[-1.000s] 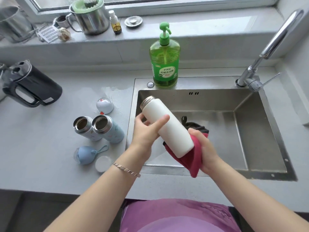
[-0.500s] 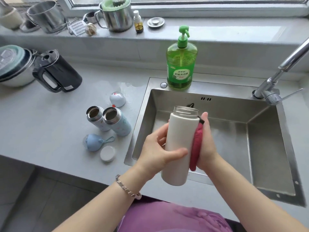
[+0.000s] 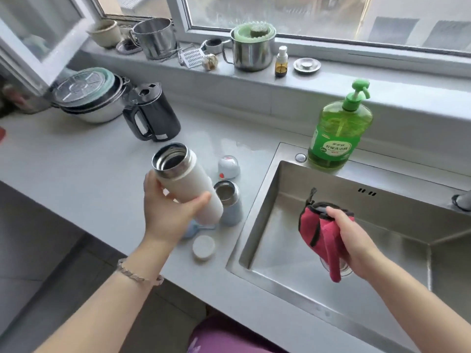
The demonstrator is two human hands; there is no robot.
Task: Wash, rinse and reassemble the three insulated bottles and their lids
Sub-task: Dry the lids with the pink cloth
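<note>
My left hand grips the white insulated bottle, lidless and tilted, above the counter left of the sink. Behind it a pale blue bottle stands open-mouthed; the third bottle is hidden by the white one. A white-and-red lid lies further back, a round white lid lies near the counter's front, and a blue lid with a loop peeks out under my hand. My right hand holds a red cloth over the steel sink.
A green dish-soap pump bottle stands on the sink's back rim. A black kettle and stacked steel bowls sit on the counter at the left. Steel pots and small items line the windowsill. The faucet base is at the right edge.
My left hand has carried the white bottle from over the sink leftward to above the counter. My right hand has come off the bottle and stays over the sink with the red cloth.
</note>
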